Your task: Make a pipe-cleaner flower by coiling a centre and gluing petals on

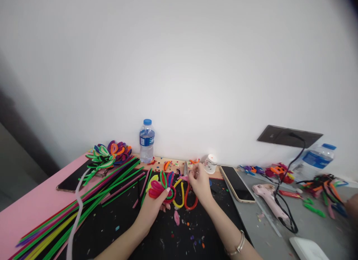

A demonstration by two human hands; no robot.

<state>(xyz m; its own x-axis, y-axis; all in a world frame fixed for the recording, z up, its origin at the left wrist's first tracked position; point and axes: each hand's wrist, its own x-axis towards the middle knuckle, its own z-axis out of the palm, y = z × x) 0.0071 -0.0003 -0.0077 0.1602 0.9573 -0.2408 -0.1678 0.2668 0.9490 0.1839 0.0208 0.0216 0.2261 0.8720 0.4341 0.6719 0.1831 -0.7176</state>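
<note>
Clutter rings the black mat (pixel 117 219) I look down on: fuzzy pipe cleaners (pixel 84 204) fan out to the left, a clear water bottle (pixel 147 140) stands at the wall behind, and a phone (pixel 237 183) and pink glue gun (pixel 268 198) lie to the right. My left hand (pixel 153 211) grips a looped pipe-cleaner flower (pixel 160 185) of red, pink and green petals at mat centre. My right hand (pixel 200 183) curls just beside it, over yellow and orange loops (pixel 182 196); I cannot tell whether it pinches anything.
</note>
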